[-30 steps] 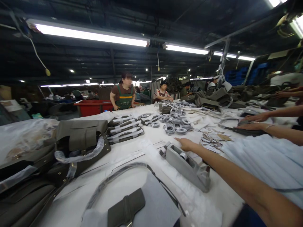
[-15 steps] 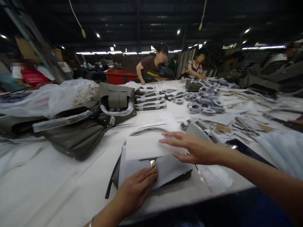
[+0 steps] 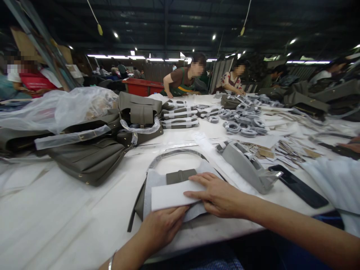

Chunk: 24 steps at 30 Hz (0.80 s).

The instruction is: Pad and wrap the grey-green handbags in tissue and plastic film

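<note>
In front of me lies a grey-green handbag [image 3: 140, 202], its wrapped handle [image 3: 168, 153] arching away from me. Thin whitish paper [image 3: 148, 180] covers its front, and a grey-green strap tab [image 3: 180, 176] shows over it. Across the flap lies a white foam sheet [image 3: 168, 195], which hides the gold clasp. My left hand [image 3: 164, 227] is closed on the sheet's near edge. At the sheet's right end rests my right hand [image 3: 219, 195], fingers stretched and apart over the foam.
A tape dispenser [image 3: 244, 167] and a dark phone [image 3: 299, 186] lie to the right, beside stacked white padding [image 3: 334, 180]. More handbags [image 3: 92, 157] sit at left. Wrapped rolls [image 3: 244, 125] and tags [image 3: 284, 150] lie farther back. A co-worker [image 3: 182, 77] leans over the far side.
The foam sheet has come down toward me over the clasp, uncovering the strap tab and handle. My left hand has closed on its edge; my right hand has moved down and left onto it.
</note>
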Each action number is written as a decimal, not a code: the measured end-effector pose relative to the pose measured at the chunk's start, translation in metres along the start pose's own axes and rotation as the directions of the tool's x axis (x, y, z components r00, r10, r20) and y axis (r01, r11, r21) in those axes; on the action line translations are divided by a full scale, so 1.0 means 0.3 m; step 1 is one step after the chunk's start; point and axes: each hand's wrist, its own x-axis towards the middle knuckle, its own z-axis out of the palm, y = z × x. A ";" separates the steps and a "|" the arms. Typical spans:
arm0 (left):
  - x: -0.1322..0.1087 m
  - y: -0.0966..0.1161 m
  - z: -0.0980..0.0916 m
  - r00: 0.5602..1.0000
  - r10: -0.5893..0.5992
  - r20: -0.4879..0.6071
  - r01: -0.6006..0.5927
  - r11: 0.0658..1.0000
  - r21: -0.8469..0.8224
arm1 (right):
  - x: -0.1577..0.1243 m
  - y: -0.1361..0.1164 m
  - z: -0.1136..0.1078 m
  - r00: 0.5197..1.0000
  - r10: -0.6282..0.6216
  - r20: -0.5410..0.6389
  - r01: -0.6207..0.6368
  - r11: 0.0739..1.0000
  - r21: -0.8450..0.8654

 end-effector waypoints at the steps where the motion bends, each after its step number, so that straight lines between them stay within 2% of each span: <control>1: -0.001 0.000 0.002 1.000 0.000 0.001 0.000 1.000 0.007 | 0.002 -0.001 0.004 1.000 -0.005 0.004 0.005 1.000 0.003; 5: -0.005 -0.005 0.010 1.000 0.013 -0.009 -0.013 0.999 0.037 | -0.001 -0.002 0.029 0.998 -0.028 0.055 0.026 0.999 0.025; 8: -0.011 -0.011 0.019 0.997 0.067 -0.040 -0.064 0.995 0.081 | -0.014 -0.006 0.048 0.995 -0.067 0.070 0.063 0.996 0.057; 11: -0.017 0.002 0.018 0.976 0.161 -0.144 -0.140 0.980 0.144 | -0.026 -0.008 0.065 0.995 -0.081 0.055 0.076 0.993 0.088; 14: -0.015 0.051 -0.006 0.915 0.206 -0.347 -0.164 0.975 0.147 | -0.031 -0.004 0.081 0.997 -0.073 0.037 0.069 0.992 0.105; 16: -0.001 0.088 -0.031 0.873 0.213 -0.438 -0.155 0.974 0.164 | -0.033 0.001 0.090 0.998 -0.061 0.018 0.059 0.993 0.106; 17: 0.011 0.099 -0.042 0.870 0.207 -0.448 -0.134 0.973 0.189 | -0.034 0.003 0.093 0.998 -0.059 0.006 0.059 0.993 0.098; 19: 0.039 0.099 -0.047 0.895 0.188 -0.404 -0.086 0.962 0.257 | -0.034 0.006 0.095 0.997 -0.074 -0.019 0.075 0.996 0.052; 21: 0.067 0.064 -0.015 0.917 0.184 -0.353 -0.074 0.950 0.302 | -0.033 0.009 0.097 0.994 -0.105 -0.039 0.104 0.994 -0.036; 22: 0.079 0.037 0.017 0.911 0.210 -0.355 -0.098 0.946 0.309 | -0.031 0.011 0.100 0.992 -0.117 -0.042 0.113 0.990 -0.089; 24: 0.097 -0.022 0.104 0.869 0.296 -0.397 -0.172 0.932 0.318 | -0.028 0.020 0.116 0.991 -0.127 -0.046 0.116 0.975 -0.188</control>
